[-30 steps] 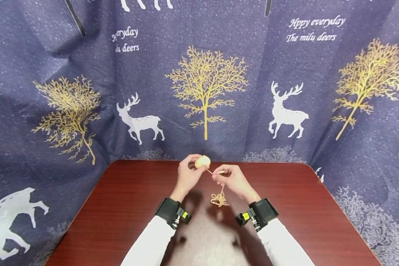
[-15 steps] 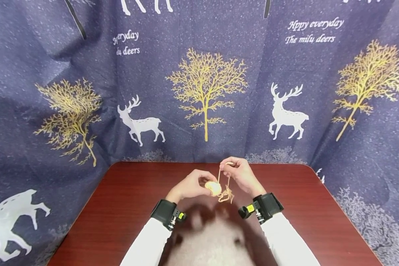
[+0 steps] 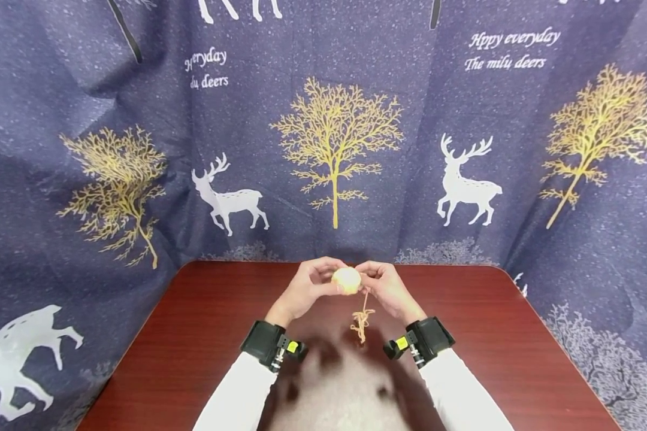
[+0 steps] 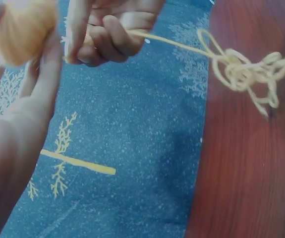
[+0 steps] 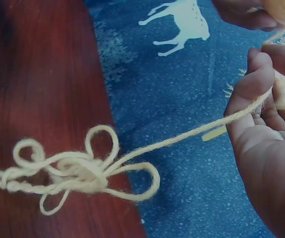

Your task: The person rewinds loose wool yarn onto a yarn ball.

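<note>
My left hand point(image 3: 307, 288) grips a pale yellow ball of yarn point(image 3: 347, 280) between thumb and fingers, held over the far part of the table. Close against the ball's right side, my right hand point(image 3: 385, 288) pinches the yarn strand, which runs from the ball through its fingers. Below the right hand, a loose tangle of yarn point(image 3: 361, 323) dangles from the strand. The right wrist view shows this tangle point(image 5: 83, 171) as several loops, with a taut strand leading up into the curled fingers. In the left wrist view the ball point(image 4: 26, 32) is partly cut off by the frame's edge.
A reddish-brown wooden table point(image 3: 210, 317) lies under both arms, with a pale glare at its front middle. Behind and beside it hangs a dark blue cloth point(image 3: 323, 48) printed with trees and deer. Each wrist carries a black strap with a small camera.
The left hand and ball dipped toward the right, then rose again. The right hand went up and away with the strand, then came back beside the ball. The tangle now hangs lower.
</note>
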A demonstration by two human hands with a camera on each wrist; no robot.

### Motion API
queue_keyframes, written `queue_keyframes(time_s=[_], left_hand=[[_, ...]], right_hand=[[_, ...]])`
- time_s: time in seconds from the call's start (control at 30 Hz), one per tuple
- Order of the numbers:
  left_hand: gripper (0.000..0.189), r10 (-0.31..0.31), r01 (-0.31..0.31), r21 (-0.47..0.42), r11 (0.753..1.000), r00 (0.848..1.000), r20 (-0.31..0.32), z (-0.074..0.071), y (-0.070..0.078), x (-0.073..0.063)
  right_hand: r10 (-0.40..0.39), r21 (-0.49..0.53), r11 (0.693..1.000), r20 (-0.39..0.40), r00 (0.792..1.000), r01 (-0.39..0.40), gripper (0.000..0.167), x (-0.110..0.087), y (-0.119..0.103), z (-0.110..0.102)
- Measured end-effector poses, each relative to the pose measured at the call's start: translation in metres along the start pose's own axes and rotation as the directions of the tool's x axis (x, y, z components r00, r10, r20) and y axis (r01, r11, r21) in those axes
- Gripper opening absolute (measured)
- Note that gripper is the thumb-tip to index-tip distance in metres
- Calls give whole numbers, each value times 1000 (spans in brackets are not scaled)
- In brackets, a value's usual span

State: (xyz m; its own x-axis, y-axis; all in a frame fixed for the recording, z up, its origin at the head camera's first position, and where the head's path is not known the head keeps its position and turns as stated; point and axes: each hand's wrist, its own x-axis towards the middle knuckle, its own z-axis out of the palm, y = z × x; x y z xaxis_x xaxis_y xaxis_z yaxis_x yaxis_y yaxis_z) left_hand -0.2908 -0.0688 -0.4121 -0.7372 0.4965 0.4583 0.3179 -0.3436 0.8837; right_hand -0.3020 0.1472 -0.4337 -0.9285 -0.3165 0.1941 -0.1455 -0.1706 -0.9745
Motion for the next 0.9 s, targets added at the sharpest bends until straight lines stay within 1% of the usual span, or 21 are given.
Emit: queue_keyframes(time_s=[0.07,0.13,0.2,0.27,0.33,0.4,0.43,0.47,0.5,0.53,0.57,0.6,0.67,0.7,0.73,0.77,0.83,0.87,0.9], left_hand=[[43,13,-19,-58,998,995,-95,2,1,1],[42,18,-41,-115,993,981,-193,3,2,3],[41,22,-63,-133,989,958,-286,5,2,5],[41,25,-74,-119,990,928,-372,6,0,8],[42,34,-69,-62,996,894,-447,6,-3,10],[41,58,-40,46,998,860,-507,6,-7,12],[40,71,-17,107,994,847,-527,5,-10,12],[39,88,10,176,984,838,-539,5,-12,12],[38,105,41,251,967,834,-542,4,-14,11],[38,121,75,329,941,836,-536,3,-16,10],[37,139,108,413,904,841,-523,3,-19,9],[37,151,133,485,864,852,-502,2,-21,8],[36,170,167,626,762,880,-443,0,-25,4],[36,164,176,672,719,897,-411,0,-27,3],[36,144,185,704,686,914,-380,-1,-28,1],[35,121,187,728,659,930,-348,-1,-29,0],[33,39,193,737,648,957,-286,-1,-28,-1],[32,-5,193,730,655,968,-251,-1,-28,-1],[31,-55,197,715,671,975,-217,-1,-26,-1]], right_hand=[[6,-2,1000,-6,1000,-6,10,-2,2,1],[11,-15,1000,-12,1000,-11,7,-4,4,4],[9,-38,999,-17,1000,-10,8,-6,5,6],[2,-71,997,-21,1000,-3,14,-8,7,7],[-7,-126,992,-24,1000,4,15,-10,7,9],[-14,-175,984,-20,1000,11,14,-12,6,11],[-17,-198,980,-16,1000,14,14,-13,6,11],[-21,-218,976,-13,1000,17,13,-14,6,12],[-24,-231,973,-10,1000,21,13,-15,5,13],[-29,-240,970,-4,1000,27,14,-15,4,13],[-34,-243,969,2,999,34,14,-15,3,13],[-39,-249,968,4,999,39,13,-16,2,13],[-47,-251,967,4,999,46,13,-16,-2,12],[-49,-248,968,3,999,48,14,-15,-3,12],[-51,-248,968,2,999,50,15,-15,-5,11],[-52,-246,968,-1,999,50,16,-14,-7,10],[-55,-228,972,-7,998,52,19,-13,-10,8],[-56,-218,974,-8,998,53,21,-12,-11,7],[-58,-206,977,-11,998,54,21,-11,-11,6]])
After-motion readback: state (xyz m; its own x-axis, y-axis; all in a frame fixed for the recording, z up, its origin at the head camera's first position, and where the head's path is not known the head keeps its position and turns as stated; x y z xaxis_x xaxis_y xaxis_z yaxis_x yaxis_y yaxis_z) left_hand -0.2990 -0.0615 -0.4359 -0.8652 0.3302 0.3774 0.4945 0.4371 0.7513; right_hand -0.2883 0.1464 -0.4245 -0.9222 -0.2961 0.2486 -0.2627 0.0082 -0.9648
